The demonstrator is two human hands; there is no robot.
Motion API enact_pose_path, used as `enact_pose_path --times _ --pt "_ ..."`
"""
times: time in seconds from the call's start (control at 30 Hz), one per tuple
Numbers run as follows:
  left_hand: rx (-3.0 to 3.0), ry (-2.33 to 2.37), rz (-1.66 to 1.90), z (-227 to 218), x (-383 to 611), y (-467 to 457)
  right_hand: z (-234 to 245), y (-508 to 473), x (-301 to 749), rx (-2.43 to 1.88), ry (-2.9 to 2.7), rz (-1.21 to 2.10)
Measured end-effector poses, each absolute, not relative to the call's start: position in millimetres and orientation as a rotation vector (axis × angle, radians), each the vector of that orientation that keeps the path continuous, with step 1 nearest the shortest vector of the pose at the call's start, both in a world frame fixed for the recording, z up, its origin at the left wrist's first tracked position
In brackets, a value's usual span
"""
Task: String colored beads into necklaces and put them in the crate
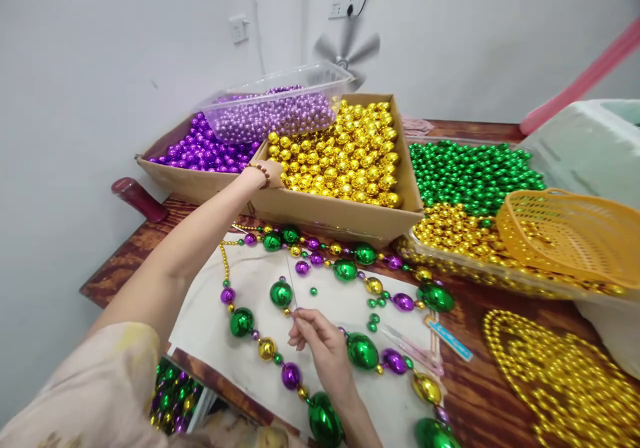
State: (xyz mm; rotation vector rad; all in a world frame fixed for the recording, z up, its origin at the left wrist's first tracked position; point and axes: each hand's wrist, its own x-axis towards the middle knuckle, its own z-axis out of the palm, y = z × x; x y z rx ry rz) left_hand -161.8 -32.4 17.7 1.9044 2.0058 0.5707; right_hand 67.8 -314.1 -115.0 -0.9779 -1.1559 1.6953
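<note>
My left hand [273,173] reaches over the front wall of a cardboard box [330,213] and into its gold beads [340,155]. Its fingers are hidden among the beads and behind the box edge. Low over the white sheet [200,315], my right hand [320,341] is closed in a pinch on a thin thread [292,281]. Close to those fingertips are a large green bead [281,293] and a small gold bead [287,312]. Around the hand curves a necklace [242,322] of green, purple and gold beads. A loose purple bead [301,268] and several small green beads [373,321] lie nearby.
Purple beads [200,148] fill the box's left side, with a clear tub [280,111] on top. Rightward are green beads [470,171], a yellow basket [575,235] and gold bead strands [575,381]. Scissors [415,348] lie on the sheet. A dark red bottle [137,198] stands left.
</note>
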Motion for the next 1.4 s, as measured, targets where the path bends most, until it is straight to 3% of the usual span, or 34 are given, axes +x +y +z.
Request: enact_pose_path --times 0.13,0.23,0.33,0.47,0.77,1.4 --pt "1.83 2.001 0.427 29.4 -162.3 -38.4 -113.6 -316.2 68.4 -0.982 -1.146 1.673" --pt "1.803 1.85 0.754 37.8 -161.5 -68.6 -111.7 -316.0 69.4 -0.989 -1.131 1.635" --pt "1.406 1.284 1.226 36.2 -153.8 -121.8 -109.3 -314.1 71.0 -0.99 -1.123 1.593" --pt "0.925 0.855 1.249 15.0 -134.1 -195.8 -106.2 -311.4 75.0 -0.999 -1.164 1.495" --pt "0.345 0.787 1.402 -42.4 -110.2 -243.5 -103.6 -315.1 81.5 -1.055 -1.421 1.28" --pt "0.25 0.891 1.52 -53.5 -100.2 -248.0 -110.0 -321.6 74.4 -1.138 -1.535 1.171"
